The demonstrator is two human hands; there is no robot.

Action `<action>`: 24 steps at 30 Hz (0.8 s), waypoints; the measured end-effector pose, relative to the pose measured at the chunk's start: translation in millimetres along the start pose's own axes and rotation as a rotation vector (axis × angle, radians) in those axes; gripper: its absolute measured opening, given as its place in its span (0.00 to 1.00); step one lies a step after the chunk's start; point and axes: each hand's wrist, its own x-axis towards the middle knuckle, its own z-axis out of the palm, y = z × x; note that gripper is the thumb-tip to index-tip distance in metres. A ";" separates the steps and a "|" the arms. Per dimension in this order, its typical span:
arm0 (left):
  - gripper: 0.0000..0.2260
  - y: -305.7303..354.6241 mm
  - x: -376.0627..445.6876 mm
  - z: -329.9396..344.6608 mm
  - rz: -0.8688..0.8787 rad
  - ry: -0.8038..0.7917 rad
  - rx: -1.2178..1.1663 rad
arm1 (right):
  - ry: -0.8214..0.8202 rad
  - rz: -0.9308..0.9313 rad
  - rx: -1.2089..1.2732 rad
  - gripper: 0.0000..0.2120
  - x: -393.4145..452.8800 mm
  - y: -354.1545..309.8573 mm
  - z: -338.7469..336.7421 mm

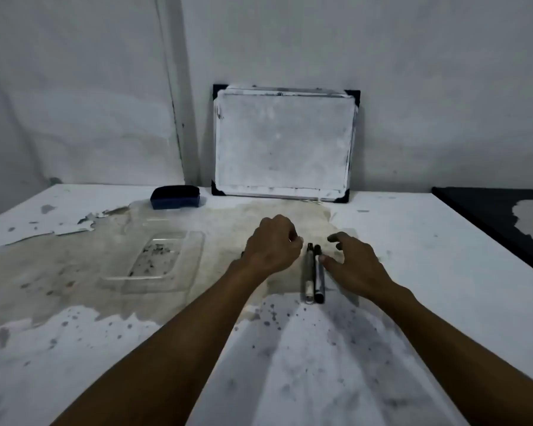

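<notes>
Two markers lie side by side on the stained white table (pixel 443 272), pointing away from me: a grey one (pixel 308 272) and a black one (pixel 319 273). My left hand (pixel 270 245) hovers knuckles-up just left of their far tips, fingers curled under. A small dark bit shows at its left edge; whether it holds anything is hidden. My right hand (pixel 353 264) sits just right of the markers with fingers spread and loosely bent, its thumb touching the black marker. A small whiteboard (pixel 283 142) with black corners leans on the wall behind.
A blue eraser (pixel 175 196) lies at the back, left of the whiteboard. A clear plastic tray (pixel 194 259) sits left of my left arm. A dark surface (pixel 499 216) borders the table's right side. The wall closes off the far edge.
</notes>
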 end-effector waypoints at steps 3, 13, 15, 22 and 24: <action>0.20 -0.9 -4.6 15.6 -0.014 -0.008 0.005 | 0.053 -0.003 0.059 0.18 -8.7 11.2 2.7; 0.17 5.5 -15.5 45.3 -0.191 -0.065 -0.012 | 0.133 -0.034 0.095 0.16 -24.8 22.5 12.0; 0.16 5.3 -14.3 45.8 -0.228 -0.049 -0.028 | 0.144 -0.041 0.089 0.17 -25.8 23.6 14.2; 0.21 9.0 -6.9 46.7 -0.323 0.013 -0.073 | 0.163 -0.044 0.099 0.18 -25.7 21.0 16.4; 0.21 4.8 -3.7 45.5 -0.353 0.011 -0.123 | 0.160 -0.039 0.099 0.18 -25.5 21.3 15.2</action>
